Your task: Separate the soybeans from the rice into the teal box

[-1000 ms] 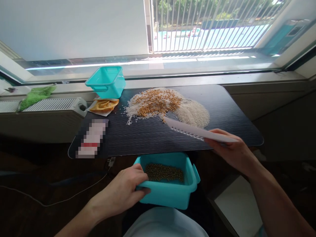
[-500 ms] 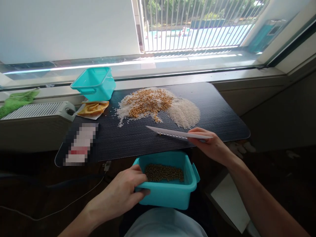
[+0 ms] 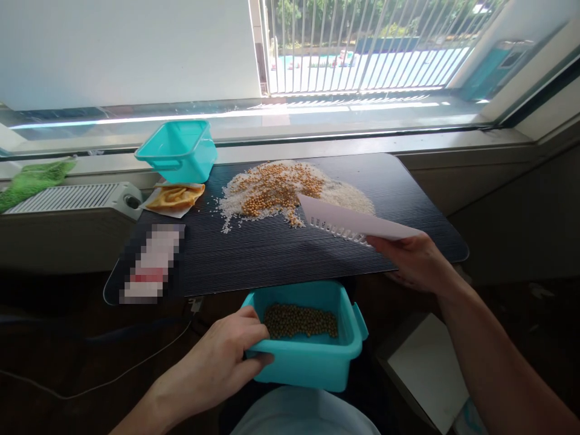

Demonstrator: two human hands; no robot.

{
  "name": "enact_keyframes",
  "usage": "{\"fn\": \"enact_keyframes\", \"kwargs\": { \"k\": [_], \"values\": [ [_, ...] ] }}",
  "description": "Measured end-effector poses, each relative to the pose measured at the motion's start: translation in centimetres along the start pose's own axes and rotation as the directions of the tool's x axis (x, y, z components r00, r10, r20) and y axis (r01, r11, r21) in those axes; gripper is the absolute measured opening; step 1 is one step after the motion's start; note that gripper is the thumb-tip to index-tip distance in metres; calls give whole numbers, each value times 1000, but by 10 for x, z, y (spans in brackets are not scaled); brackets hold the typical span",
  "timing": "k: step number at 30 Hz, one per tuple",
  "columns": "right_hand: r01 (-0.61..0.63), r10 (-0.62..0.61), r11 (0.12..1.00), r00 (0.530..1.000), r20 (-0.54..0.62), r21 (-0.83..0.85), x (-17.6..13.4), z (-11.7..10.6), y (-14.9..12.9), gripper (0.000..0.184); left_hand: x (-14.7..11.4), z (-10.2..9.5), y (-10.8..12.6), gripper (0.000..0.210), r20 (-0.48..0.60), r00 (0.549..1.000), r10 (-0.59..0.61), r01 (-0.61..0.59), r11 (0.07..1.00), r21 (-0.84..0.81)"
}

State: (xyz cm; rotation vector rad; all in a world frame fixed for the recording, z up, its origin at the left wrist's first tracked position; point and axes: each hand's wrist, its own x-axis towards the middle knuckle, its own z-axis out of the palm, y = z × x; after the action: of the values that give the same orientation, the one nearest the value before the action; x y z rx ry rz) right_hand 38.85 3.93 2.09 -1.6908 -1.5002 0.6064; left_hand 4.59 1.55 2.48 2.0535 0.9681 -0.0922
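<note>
My left hand [image 3: 235, 344] is closed on the near left rim of a turquoise plastic bin [image 3: 308, 365], held just below the table's front edge. Round yellowish-brown peas [image 3: 299, 320] cover part of its floor. In my right hand [image 3: 417, 257] is a thin white card with a row of slots along its lower edge [image 3: 353, 219], tilted over the table. The card's left tip reaches the pile and hides part of it. That pile mixes white rice [image 3: 235, 193] with golden dried peas [image 3: 272, 190]; mostly plain rice [image 3: 351, 196] lies on its right side.
A second turquoise bin [image 3: 181, 154] stands at the dark table's [image 3: 244, 260] back left corner. Before it lies yellow food on paper [image 3: 176, 198], then a blurred-out flat object [image 3: 154, 263]. Beyond are a radiator [image 3: 81, 196], a green cloth [image 3: 36, 181] and a window.
My right hand has moved right and turned the card, showing more of its broad face; its tip has risen to the pile. My left hand still grips the bin.
</note>
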Motion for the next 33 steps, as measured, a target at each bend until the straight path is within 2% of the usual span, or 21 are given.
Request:
{"fn": "enact_keyframes", "kwargs": {
  "k": [4, 14, 21, 28, 33],
  "values": [
    [-28, 27, 998, 999, 27, 59, 13, 12, 2, 26, 1, 2, -1, 19, -7, 1000, -9, 9, 1000, 9],
    [6, -7, 1000, 999, 52, 4, 23, 23, 3, 26, 3, 1, -1, 17, 13, 1000, -11, 11, 1000, 29],
    [59, -58, 998, 990, 127, -3, 20, 21, -7, 27, 2, 7, -10, 17, 22, 1000, -19, 18, 999, 28],
    [39, -37, 999, 992, 121, -14, 18, 21, -12, 29, 0, 6, -8, 16, 13, 999, -38, 38, 999, 13],
    [12, -17, 1000, 985, 171, 26, 13, 15, -16, 30, 2, 5, -4, 18, -12, 999, -36, 36, 999, 15]
  ]
}}
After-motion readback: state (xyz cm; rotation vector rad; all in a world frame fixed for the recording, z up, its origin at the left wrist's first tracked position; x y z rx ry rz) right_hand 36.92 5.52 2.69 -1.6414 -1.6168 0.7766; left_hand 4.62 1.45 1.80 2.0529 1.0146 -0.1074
